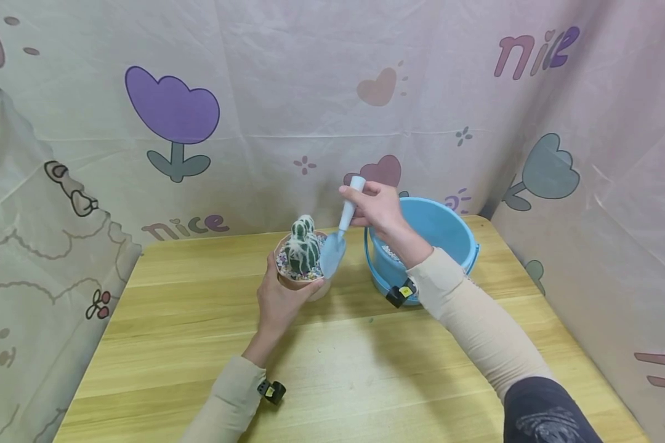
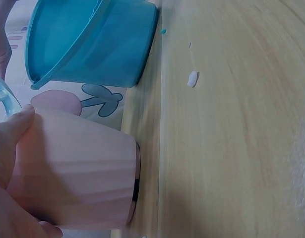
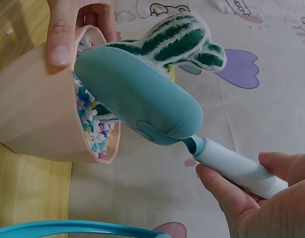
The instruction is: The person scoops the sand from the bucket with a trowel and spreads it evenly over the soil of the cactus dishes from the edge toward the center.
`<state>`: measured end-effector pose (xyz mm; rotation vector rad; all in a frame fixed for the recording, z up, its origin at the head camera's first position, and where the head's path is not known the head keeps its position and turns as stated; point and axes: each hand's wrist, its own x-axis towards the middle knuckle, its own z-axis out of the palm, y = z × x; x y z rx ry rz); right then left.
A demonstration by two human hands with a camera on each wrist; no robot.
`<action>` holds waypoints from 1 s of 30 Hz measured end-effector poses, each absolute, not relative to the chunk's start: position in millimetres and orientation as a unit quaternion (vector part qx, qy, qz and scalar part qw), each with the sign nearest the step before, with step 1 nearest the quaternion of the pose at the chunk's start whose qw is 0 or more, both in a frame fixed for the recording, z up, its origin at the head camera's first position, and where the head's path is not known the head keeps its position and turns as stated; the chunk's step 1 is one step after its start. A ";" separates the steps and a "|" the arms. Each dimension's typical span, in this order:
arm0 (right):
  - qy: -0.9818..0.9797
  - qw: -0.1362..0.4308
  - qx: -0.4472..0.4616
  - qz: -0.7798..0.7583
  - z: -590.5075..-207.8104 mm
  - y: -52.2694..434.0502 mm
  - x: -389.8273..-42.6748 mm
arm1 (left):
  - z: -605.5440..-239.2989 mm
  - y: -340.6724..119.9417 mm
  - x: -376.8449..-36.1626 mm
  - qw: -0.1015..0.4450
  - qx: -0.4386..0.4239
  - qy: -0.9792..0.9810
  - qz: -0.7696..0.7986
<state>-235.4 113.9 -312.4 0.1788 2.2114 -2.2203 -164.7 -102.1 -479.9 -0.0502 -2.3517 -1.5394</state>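
Note:
My left hand (image 1: 281, 301) grips a peach-coloured flowerpot (image 2: 83, 168) round its side, thumb near the rim. In the pot stands a green cactus (image 1: 302, 249) with white fuzzy ridges, seemingly artificial, among small multicoloured pebbles (image 3: 98, 131). My right hand (image 1: 379, 209) pinches the pale handle of a small light-blue trowel (image 3: 142, 94) between thumb and fingers. The trowel's blade points down over the pot's right rim, beside the cactus. In the right wrist view the blade's underside faces the camera, so whatever may lie in it is hidden.
A blue bucket (image 1: 385, 271) with a handle and some white bits inside stands right of the pot, behind my right forearm. A white pebble (image 2: 193, 79) and a tiny green bit (image 2: 163, 31) lie on the wooden table (image 1: 199, 344). A printed cloth (image 1: 288, 80) hangs behind.

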 end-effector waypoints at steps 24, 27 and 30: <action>0.632 -0.046 0.049 -0.772 -294.1 186.5 -235.4 | -477.4 -105.0 -161.7 0.139 -0.013 -0.825 -0.548; 0.651 -0.057 0.054 -0.755 -290.1 200.9 -234.0 | -477.5 -104.8 -161.1 0.131 -0.010 -0.825 -0.549; 0.669 -0.071 0.056 -0.738 -285.2 215.6 -232.3 | -477.3 -104.5 -161.0 0.130 -0.008 -0.825 -0.550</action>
